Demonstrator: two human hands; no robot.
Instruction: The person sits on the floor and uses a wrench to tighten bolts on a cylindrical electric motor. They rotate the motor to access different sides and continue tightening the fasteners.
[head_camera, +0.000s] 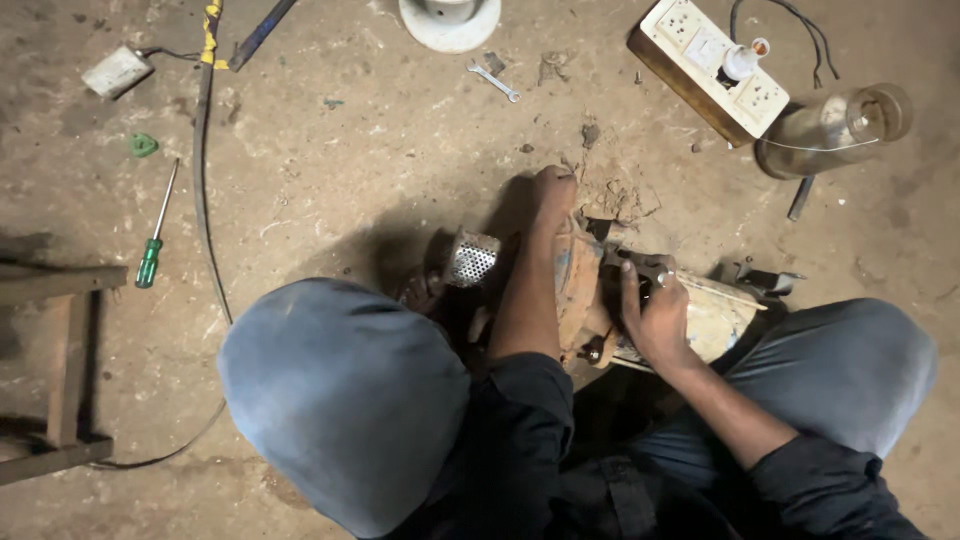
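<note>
Rusty motor (585, 290) btwn hands: left hand (552, 195) flat on top, right hand (655, 315) gripping housing.

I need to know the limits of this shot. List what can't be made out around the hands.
Head view only:
- Left hand: fingers curl over the rusty motor, so their tips are hidden.
- Right hand: what it grips is covered by its fingers.
- Motor's underside: hidden by arms and knees.
- Perforated cap: base lost in shadow.
- White fitting: cut off by the top edge.

We see a dusty, stained concrete floor (380, 150), a rough wooden frame (62, 370) at our left edge, dim light, our shadow falling mid-floor
</note>
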